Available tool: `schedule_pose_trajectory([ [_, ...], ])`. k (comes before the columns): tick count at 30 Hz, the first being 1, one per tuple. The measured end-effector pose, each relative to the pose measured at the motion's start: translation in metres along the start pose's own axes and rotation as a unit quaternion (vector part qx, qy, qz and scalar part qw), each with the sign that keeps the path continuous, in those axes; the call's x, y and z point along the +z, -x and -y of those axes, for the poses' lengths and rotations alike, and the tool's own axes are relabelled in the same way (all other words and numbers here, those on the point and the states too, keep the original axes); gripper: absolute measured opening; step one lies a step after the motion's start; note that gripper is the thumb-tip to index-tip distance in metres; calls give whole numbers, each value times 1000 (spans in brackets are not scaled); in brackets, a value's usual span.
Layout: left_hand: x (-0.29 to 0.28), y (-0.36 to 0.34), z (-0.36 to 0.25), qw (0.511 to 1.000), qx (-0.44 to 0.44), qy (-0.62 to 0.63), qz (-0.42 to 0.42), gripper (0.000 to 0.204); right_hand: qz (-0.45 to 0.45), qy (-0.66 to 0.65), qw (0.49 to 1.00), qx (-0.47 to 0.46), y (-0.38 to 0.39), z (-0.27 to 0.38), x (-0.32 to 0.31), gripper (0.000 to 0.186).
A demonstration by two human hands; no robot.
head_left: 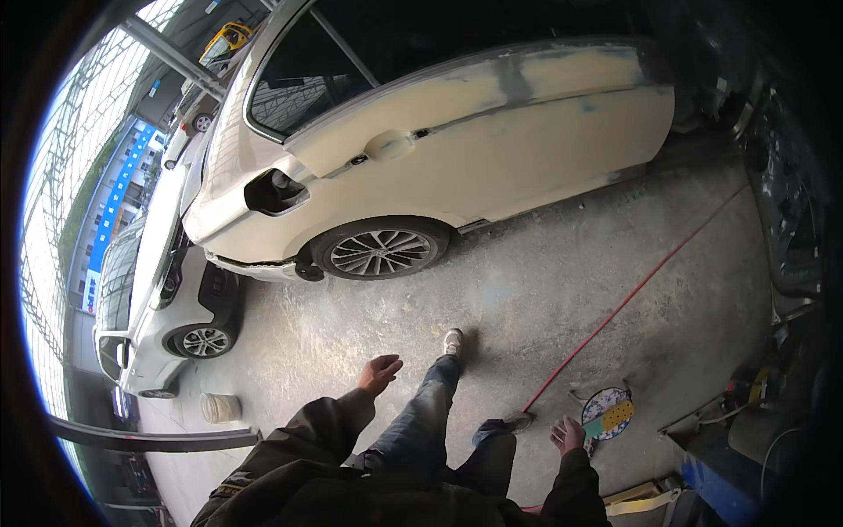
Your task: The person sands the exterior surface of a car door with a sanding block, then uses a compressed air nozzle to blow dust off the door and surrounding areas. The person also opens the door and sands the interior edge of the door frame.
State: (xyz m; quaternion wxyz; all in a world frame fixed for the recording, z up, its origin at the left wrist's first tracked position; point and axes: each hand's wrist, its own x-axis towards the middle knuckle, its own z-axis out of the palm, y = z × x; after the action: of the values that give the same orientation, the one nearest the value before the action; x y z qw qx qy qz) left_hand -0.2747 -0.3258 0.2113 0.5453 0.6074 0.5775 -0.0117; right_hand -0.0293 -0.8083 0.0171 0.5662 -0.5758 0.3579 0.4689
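My left hand [379, 375] hangs in the air over the concrete floor, fingers loosely stretched out and nothing in them. On my right side, my right hand [568, 434] is held low with its fingers apart, and I see nothing in it. Closest to that hand is a small round stool [612, 402] with a patterned seat. A yellow perforated sheet [617, 415] and a green piece [594, 428] lie on the seat. Ahead of me stands a car [527, 158] with a cream, dull, patchy side. Its fuel filler opening [276, 191] is uncovered, and its door handle is off.
A red hose [628, 300] runs across the floor beside my foot. At the left are a white car [167, 325] and a white bucket [220, 407]. A dark door-like panel [786, 193] stands at the right, above a blue metal piece [724, 487].
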Motion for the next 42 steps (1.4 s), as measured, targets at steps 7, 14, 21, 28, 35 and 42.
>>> schedule_pose_trajectory([
  [7, -116, -187, -151, 927, 146, 335, -85, 56, -37, 54, 984, -167, 61, 149, 120, 16],
  [14, -190, -311, -310, 833, 243, 470, -159, 64, -42, 148, 962, -226, 79, 202, 285, 17],
  [21, -192, -330, -322, 891, 220, 374, -135, 44, 79, 305, 914, -254, 114, 223, 409, 24],
  [28, -178, -264, -294, 879, 195, 374, -221, 36, 188, 412, 834, -316, 183, 244, 514, 28],
  [35, -147, -190, -238, 898, 165, 352, -206, 37, 189, 367, 881, -232, 208, 224, 573, 30],
  [42, -129, -165, -225, 899, 151, 354, -212, 37, 215, 124, 955, -162, 190, 201, 615, 24],
])
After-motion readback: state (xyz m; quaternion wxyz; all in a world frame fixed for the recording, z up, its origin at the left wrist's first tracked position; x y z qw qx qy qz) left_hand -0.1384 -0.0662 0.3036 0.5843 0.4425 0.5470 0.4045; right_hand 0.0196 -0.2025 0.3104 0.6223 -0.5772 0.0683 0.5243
